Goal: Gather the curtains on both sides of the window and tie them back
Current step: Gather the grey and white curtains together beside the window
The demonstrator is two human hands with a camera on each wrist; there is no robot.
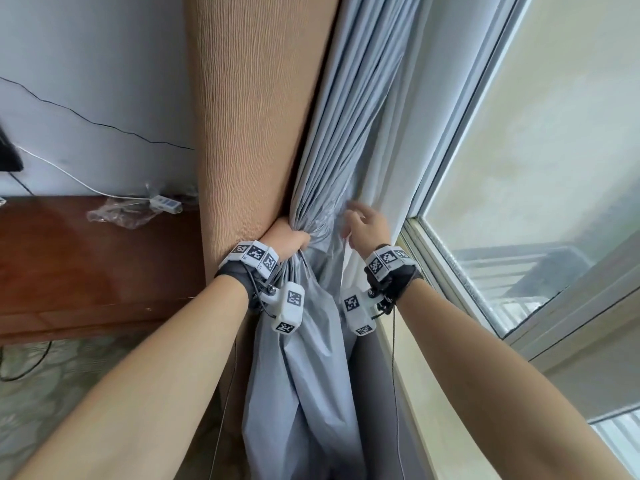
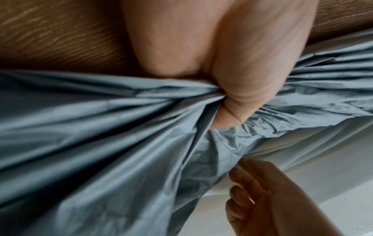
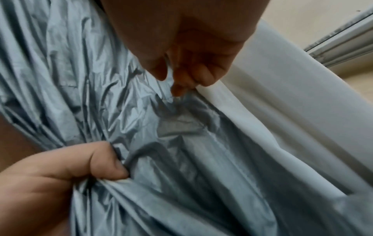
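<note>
Here the grey curtain (image 1: 325, 140) bunches into pleats at the left hand (image 1: 289, 241).

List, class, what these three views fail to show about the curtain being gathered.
- Tie-back: none visible in any view.
- Left hand fingers: buried in the grey curtain folds, head view.
- Right hand grip: fingertips blurred, right wrist view; contact unclear.
- Curtain top and hem: cut off by frame edges.

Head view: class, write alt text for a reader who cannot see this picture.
A person's left hand grips a bunch of grey curtain beside a window, while the right hand, fingers loosely curled, reaches for the curtain's loose edge. A tan curtain hangs to the left, with a wooden desk beyond it.
</note>
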